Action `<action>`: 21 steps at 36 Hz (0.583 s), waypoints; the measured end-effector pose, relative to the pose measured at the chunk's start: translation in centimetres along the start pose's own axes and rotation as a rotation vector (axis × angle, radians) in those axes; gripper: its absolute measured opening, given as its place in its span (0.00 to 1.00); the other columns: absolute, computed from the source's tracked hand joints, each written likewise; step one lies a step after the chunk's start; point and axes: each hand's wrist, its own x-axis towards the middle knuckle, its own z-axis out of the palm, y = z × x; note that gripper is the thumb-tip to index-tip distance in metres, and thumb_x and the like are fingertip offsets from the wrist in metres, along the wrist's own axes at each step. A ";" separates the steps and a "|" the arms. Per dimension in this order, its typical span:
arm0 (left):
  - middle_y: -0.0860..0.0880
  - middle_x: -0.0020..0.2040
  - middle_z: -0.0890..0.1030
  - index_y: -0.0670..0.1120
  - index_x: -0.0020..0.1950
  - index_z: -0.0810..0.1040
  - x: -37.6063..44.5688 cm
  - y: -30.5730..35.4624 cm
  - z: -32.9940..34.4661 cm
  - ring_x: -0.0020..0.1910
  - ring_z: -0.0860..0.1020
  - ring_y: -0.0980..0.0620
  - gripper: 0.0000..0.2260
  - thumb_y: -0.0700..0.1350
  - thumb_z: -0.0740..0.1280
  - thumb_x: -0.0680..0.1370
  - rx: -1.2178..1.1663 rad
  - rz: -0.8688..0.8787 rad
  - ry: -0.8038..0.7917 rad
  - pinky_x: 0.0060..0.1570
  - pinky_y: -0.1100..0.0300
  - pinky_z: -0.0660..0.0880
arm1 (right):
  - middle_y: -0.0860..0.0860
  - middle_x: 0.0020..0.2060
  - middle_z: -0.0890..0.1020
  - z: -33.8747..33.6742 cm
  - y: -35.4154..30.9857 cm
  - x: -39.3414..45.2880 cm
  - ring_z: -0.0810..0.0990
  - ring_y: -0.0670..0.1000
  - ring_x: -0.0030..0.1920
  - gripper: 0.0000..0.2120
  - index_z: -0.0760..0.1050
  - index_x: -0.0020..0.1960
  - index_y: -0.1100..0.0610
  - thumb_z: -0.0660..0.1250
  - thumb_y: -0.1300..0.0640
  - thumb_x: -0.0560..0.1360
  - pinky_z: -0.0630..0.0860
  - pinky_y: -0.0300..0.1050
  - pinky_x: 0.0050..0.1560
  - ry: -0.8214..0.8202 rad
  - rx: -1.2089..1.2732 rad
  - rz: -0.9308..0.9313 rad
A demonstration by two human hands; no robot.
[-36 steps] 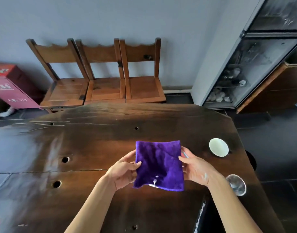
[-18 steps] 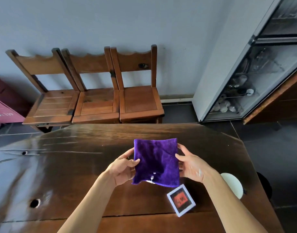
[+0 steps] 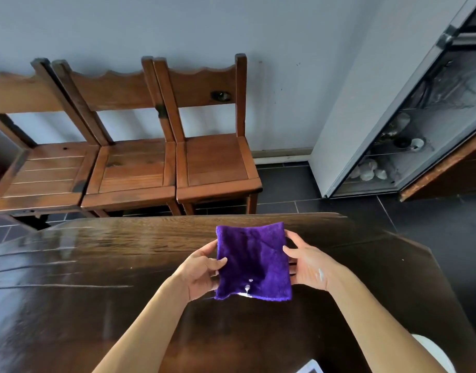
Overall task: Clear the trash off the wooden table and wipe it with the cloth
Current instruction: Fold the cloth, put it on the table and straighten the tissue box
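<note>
A folded purple cloth (image 3: 253, 261) hangs between both my hands, just above the dark wooden table (image 3: 83, 278). My left hand (image 3: 200, 270) pinches its left edge, thumb on top. My right hand (image 3: 309, 266) grips its right edge. A small white speck sits near the cloth's lower edge. A white dish (image 3: 436, 355) shows at the bottom right behind my right forearm. The corner of a white card (image 3: 310, 367) peeks in at the bottom edge.
Three wooden chairs (image 3: 212, 162) stand in a row against the grey wall beyond the table's far edge. A glass-fronted cabinet (image 3: 409, 135) with cups stands at the right. Dark floor tiles (image 3: 425, 219) lie past the table's right corner.
The view has tilted upward and toward the table's far edge; the dish, glass and card slid down and mostly out of view. Both hands keep holding the cloth the same way.
</note>
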 end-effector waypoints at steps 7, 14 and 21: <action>0.42 0.58 0.84 0.54 0.64 0.80 2.2 -0.8 -1.3 0.54 0.82 0.43 0.23 0.29 0.66 0.78 0.038 -0.006 0.061 0.44 0.45 0.82 | 0.57 0.62 0.77 0.3 -0.1 2.3 0.79 0.61 0.61 0.22 0.67 0.71 0.41 0.64 0.60 0.82 0.77 0.71 0.58 0.126 -0.054 -0.007; 0.42 0.52 0.84 0.45 0.63 0.78 1.4 -1.0 -1.7 0.46 0.81 0.47 0.15 0.31 0.64 0.80 0.246 0.029 0.301 0.48 0.51 0.79 | 0.56 0.54 0.80 1.4 1.0 1.5 0.81 0.57 0.53 0.17 0.69 0.71 0.51 0.64 0.59 0.83 0.79 0.58 0.45 0.373 -0.061 0.030; 0.43 0.48 0.82 0.40 0.59 0.79 -2.6 -1.2 -1.9 0.43 0.79 0.49 0.09 0.33 0.65 0.80 0.320 0.127 0.428 0.50 0.57 0.79 | 0.55 0.53 0.83 0.7 1.7 -2.9 0.82 0.55 0.53 0.13 0.75 0.66 0.56 0.65 0.55 0.82 0.79 0.58 0.59 0.437 -0.186 -0.013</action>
